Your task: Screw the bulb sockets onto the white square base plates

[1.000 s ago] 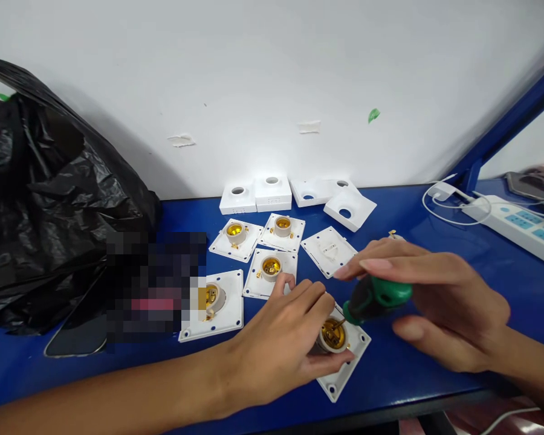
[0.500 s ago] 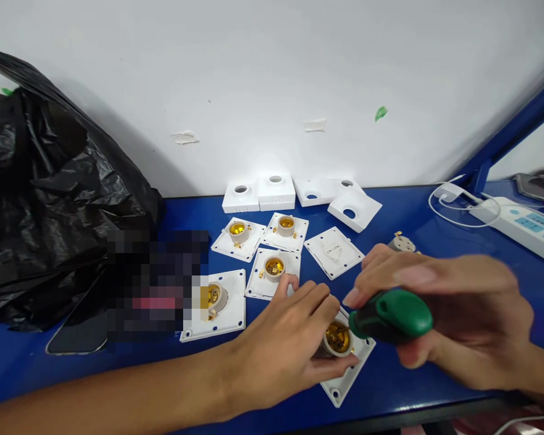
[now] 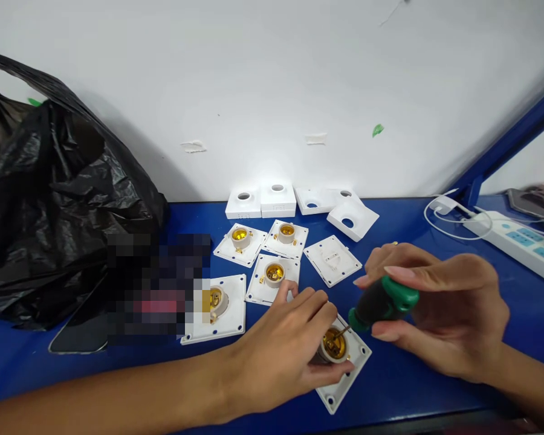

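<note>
My left hand (image 3: 294, 344) grips a round lamp socket (image 3: 334, 344) with a brass-coloured inside, seated on a square white base plate (image 3: 340, 393) near the table's front edge. In my right hand (image 3: 453, 314) is a screwdriver with a green and black handle (image 3: 383, 302), held tilted between thumb and fingers. Its thin shaft (image 3: 343, 331) reaches down into the socket; the tip's exact contact is hard to make out. Just beyond my left hand lies another plate with a socket (image 3: 274, 275). A bare base plate (image 3: 333, 260) lies farther back.
More socketed plates (image 3: 240, 241) lie mid-table. White covers with round holes (image 3: 278, 202) stand along the wall. A black plastic bag (image 3: 72, 211) and a dark phone (image 3: 79, 329) are at the left. At the right is a white power strip (image 3: 521, 241) with cables.
My right hand's fingers have shifted around the screwdriver handle, with the thumb and fingertips now at its end. The view has tilted slightly; my left hand keeps its hold on the socket.
</note>
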Motion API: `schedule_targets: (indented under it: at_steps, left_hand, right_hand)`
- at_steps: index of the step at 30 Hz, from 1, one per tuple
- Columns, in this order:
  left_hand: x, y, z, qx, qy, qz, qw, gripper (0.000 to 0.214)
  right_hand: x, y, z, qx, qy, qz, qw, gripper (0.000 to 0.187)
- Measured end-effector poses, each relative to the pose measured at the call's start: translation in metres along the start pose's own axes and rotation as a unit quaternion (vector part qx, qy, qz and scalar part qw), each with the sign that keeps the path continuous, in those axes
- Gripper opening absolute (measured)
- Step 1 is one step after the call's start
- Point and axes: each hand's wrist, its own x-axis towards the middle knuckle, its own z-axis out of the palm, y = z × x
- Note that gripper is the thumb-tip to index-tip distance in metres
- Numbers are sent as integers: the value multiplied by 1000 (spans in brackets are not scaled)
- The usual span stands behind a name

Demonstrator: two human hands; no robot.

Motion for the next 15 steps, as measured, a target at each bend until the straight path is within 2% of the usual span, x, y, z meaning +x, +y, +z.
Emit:
schedule_targets:
  at_steps: [6, 11, 13, 15]
  left_hand:
    - [0, -3, 4, 21, 36, 14, 999, 41]
    - [0, -2, 3, 39, 42, 14, 998, 41]
    - [0, -2, 3, 42, 45, 17, 998, 40]
    - [0, -1, 3, 43, 48, 17, 998, 39]
  right_hand:
    - [-5, 10, 5, -50, 92, 0, 995, 52]
    - [5, 18, -9, -37, 149, 86, 984, 29]
    - [10, 25, -20, -58, 134, 127, 981, 27]
    - [14, 33, -28, -114, 68, 176, 976, 28]
